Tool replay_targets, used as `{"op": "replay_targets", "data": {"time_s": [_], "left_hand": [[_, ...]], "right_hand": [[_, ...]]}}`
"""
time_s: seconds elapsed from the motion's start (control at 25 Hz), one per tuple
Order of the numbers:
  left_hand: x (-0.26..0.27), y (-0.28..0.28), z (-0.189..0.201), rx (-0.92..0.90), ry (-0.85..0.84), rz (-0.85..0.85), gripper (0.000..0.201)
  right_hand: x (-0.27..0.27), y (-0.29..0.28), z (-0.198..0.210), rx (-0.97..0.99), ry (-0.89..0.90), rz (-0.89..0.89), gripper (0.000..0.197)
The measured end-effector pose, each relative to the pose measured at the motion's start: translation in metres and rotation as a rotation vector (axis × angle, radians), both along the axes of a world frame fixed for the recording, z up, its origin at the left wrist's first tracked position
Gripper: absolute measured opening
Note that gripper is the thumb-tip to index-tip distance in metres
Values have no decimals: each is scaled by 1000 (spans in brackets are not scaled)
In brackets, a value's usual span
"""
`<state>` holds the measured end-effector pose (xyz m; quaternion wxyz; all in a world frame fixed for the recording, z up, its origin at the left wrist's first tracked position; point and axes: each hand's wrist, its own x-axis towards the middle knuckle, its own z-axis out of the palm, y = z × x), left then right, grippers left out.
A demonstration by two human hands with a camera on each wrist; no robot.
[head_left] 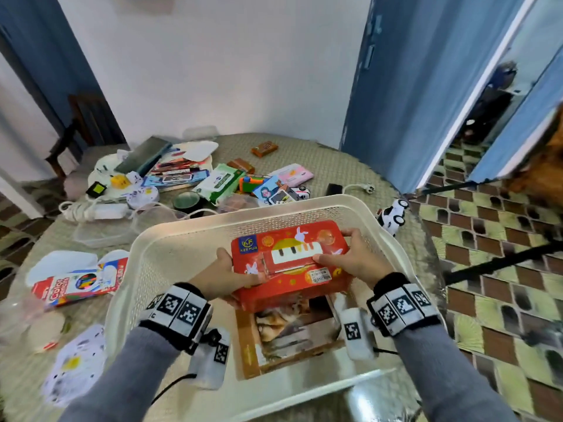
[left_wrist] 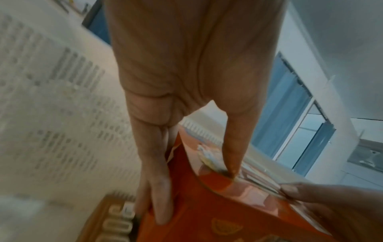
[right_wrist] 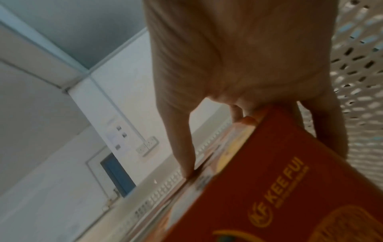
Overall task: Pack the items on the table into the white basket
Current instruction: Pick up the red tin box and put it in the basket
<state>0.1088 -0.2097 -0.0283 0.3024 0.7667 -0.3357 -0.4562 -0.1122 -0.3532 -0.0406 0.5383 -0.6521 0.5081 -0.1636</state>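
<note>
Table (head_left: 320, 153) w/ woven cover is carrying clutter behind & left of the white basket (head_left: 195, 229): wet-wipes pack (head_left: 220, 182), color pencils box (head_left: 71, 286), white power strip (head_left: 100, 210), panda toy car (head_left: 393, 216) just beside the basket's right rim; nothing is blocking the basket's opening. Inside it, 1 brown picture box (head_left: 289, 336) is lying flat on the bottom, partly covered by the red toy box (head_left: 289, 257), which is being held over it, tilted, within the basket walls. Left hand (head_left: 227, 277) is gripping the box's left end, thumb on top, fingers (left_wrist: 157, 188) running underneath; right hand (head_left: 350, 255) is gripping the right end, thumb on the top face, fingers curling round the far edge. Count: 2 hands, 1 red box, 1 basket, 1 item already lying inside.
</note>
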Motion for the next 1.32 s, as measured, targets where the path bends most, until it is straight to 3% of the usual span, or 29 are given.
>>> {"op": "replay_targets", "data": {"time_s": [0.12,0.32,0.48,0.68,0.88,1.08,1.32], "left_hand": [[3,-15,-42,26,31,-12,64],[2,-20,-87,26,77,-25,72],[3,-23,-92,32,91,-11,69],[-3,-19,-82,104,57,-69,62],[-19,-16,-85,33,166,-3,53],[-14,-16,-87,-54,200,-24,62],[-12,-12,-88,-87,120,-18,59]], "right_hand": [[1,-3,-16,-13,158,56,96],[-2,-7,-36,-31,380,180,91],[-2,-4,-32,-73,494,239,99],[27,1,-32,-277,711,438,86],[27,-15,-38,-235,642,451,88],[22,-28,-47,-238,595,451,90],[24,-27,-43,-199,589,451,87]]}}
